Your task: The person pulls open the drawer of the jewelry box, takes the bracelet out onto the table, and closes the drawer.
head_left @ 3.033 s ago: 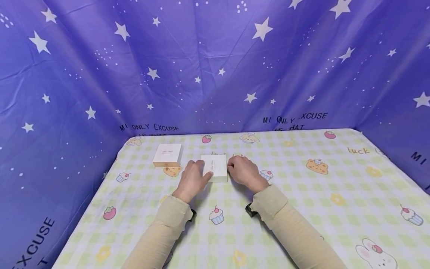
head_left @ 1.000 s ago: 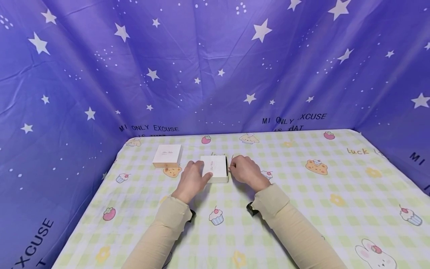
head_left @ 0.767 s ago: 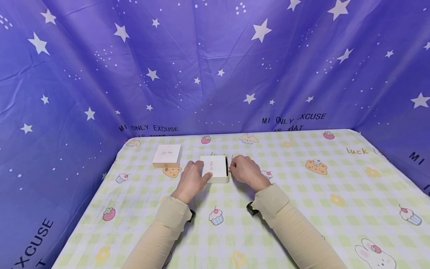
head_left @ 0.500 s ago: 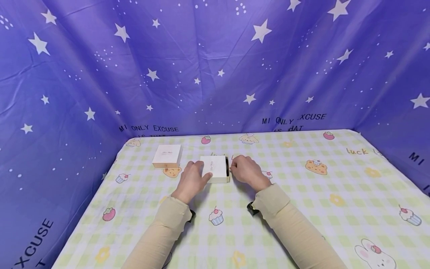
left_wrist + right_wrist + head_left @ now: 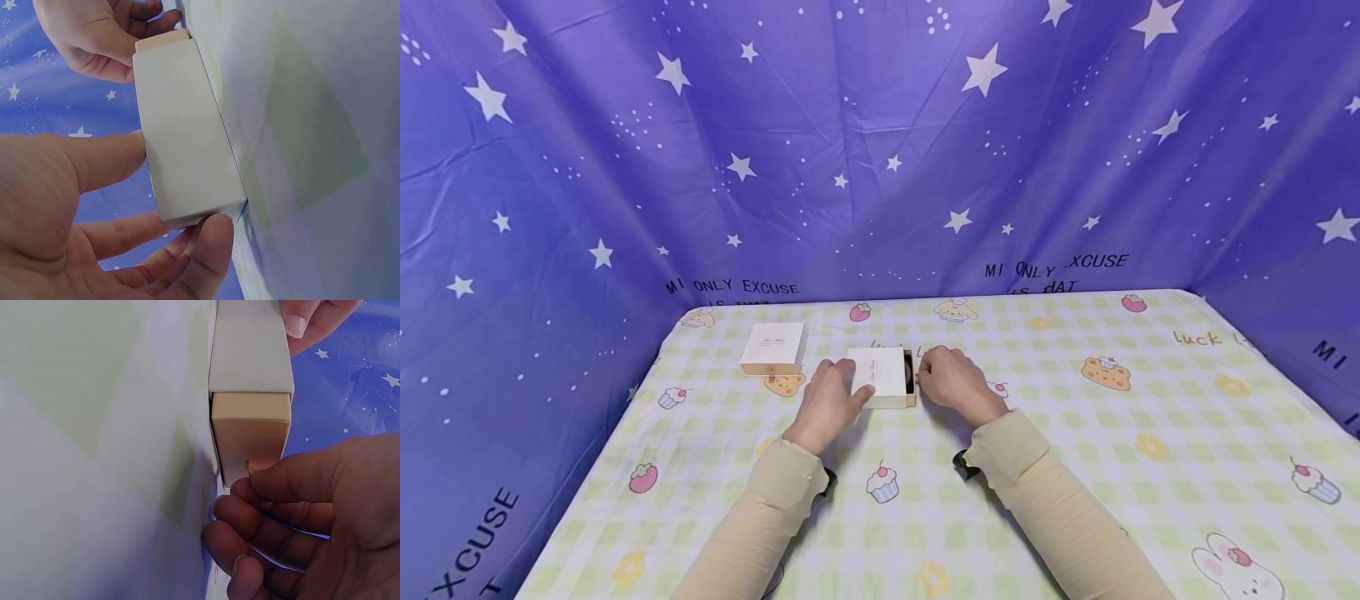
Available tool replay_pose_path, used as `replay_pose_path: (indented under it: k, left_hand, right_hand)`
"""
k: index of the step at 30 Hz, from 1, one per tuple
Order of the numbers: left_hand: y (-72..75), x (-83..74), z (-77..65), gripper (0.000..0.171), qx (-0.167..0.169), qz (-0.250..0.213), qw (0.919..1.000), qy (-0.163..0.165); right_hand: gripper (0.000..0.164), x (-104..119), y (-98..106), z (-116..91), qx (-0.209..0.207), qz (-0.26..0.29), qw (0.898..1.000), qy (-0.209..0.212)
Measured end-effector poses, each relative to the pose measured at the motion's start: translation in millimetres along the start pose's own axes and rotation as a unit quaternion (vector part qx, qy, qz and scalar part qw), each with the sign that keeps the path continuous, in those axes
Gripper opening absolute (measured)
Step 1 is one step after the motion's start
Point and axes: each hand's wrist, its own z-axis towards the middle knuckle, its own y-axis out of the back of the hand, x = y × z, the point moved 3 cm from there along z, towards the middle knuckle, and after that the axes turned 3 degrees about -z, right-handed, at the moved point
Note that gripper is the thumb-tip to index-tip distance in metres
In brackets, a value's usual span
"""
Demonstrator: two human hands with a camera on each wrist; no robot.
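Note:
A white drawer box (image 5: pixel 886 373) with small script lettering lies on the table in the head view. My left hand (image 5: pixel 827 398) grips its left end, thumb on the near side and fingers round the end, as the left wrist view shows. At the right end a peach-coloured inner drawer (image 5: pixel 250 434) sticks out a little from the white sleeve (image 5: pixel 253 347). My right hand (image 5: pixel 953 385) pinches the small orange-brown pull tab (image 5: pixel 248 467) on the drawer's front between thumb and forefinger. Inside the gap, something dark (image 5: pixel 909 371) shows, mostly hidden under the sleeve.
A second white box (image 5: pixel 773 343) with a peach drawer front stands to the left, behind my left hand. A green and white checked cloth (image 5: pixel 1060 492) with cartoon prints covers the table. Purple star-printed curtains (image 5: pixel 880 125) enclose the back and sides.
The box was closed three seconds ago. Its inner drawer has since slid slightly out to the right, with my right hand moving rightward. My left hand stays on the sleeve.

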Motion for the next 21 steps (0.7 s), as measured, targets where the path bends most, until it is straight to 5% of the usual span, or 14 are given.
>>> replay_pose_path:
  k: [21]
  left_hand:
    - [-0.3,-0.2,0.1,0.041,-0.002,0.007,1.0,-0.001]
  right_hand:
    - [0.025,-3.4,3.6,-2.1,0.003,0.001,1.0,-0.008]
